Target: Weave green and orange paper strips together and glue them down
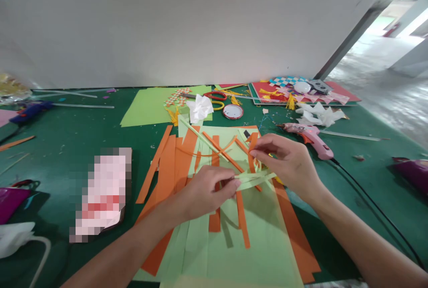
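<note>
My left hand [214,190] pinches the left end of several light green paper strips [252,180] that are joined with orange ones. An orange paper strip [253,145] is pinched between the thumb and fingers of my right hand [287,163], at the right end of the same strips. Another orange strip [243,221] hangs below them. Beneath both hands lie light green paper sheets [254,243] and wider orange paper pieces [165,167]. How the strips cross near my right fingers is partly hidden.
A pink glue gun [312,136] with a black cord lies at right. Red-handled scissors [216,96], a crumpled tissue [199,108] and a round tin [233,111] are behind the papers. A phone [103,194] lies at left, and a blue glue gun [31,112] farther back.
</note>
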The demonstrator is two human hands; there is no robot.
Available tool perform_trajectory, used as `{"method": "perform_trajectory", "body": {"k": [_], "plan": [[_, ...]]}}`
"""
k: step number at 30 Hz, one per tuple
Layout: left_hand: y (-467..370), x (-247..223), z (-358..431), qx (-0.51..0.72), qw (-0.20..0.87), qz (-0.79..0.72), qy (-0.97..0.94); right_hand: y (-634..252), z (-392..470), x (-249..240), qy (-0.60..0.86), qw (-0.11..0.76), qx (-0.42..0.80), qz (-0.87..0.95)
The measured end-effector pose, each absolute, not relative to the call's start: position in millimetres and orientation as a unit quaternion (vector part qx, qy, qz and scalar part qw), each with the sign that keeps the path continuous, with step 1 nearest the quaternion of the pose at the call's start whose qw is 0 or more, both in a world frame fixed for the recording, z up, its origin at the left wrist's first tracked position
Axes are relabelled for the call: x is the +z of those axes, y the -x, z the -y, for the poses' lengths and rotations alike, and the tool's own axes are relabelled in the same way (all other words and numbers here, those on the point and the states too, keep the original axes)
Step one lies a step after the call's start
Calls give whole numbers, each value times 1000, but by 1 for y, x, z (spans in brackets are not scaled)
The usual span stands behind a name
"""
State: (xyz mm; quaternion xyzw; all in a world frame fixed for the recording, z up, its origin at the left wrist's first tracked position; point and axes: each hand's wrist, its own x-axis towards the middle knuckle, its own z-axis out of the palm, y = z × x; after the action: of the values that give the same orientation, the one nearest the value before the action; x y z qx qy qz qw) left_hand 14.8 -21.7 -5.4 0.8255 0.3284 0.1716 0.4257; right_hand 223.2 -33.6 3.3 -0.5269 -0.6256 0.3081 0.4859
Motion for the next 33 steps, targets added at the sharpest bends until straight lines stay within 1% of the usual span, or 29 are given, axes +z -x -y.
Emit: {"method": "perform_trajectory", "body": {"k": [7, 14, 25, 33], "plan": [[-14, -5, 21, 168, 431, -341, -818, -228, 33, 6, 534, 490, 306, 618], [-13, -7, 21, 173, 428, -346, -817, -232, 29, 7, 529, 489, 353, 597], [-14, -5, 21, 174, 427, -346, -817, -233, 28, 10, 535, 464, 338, 620], [-14, -3, 22, 171, 429, -345, -817, -236, 28, 9, 524, 464, 317, 640]]}}
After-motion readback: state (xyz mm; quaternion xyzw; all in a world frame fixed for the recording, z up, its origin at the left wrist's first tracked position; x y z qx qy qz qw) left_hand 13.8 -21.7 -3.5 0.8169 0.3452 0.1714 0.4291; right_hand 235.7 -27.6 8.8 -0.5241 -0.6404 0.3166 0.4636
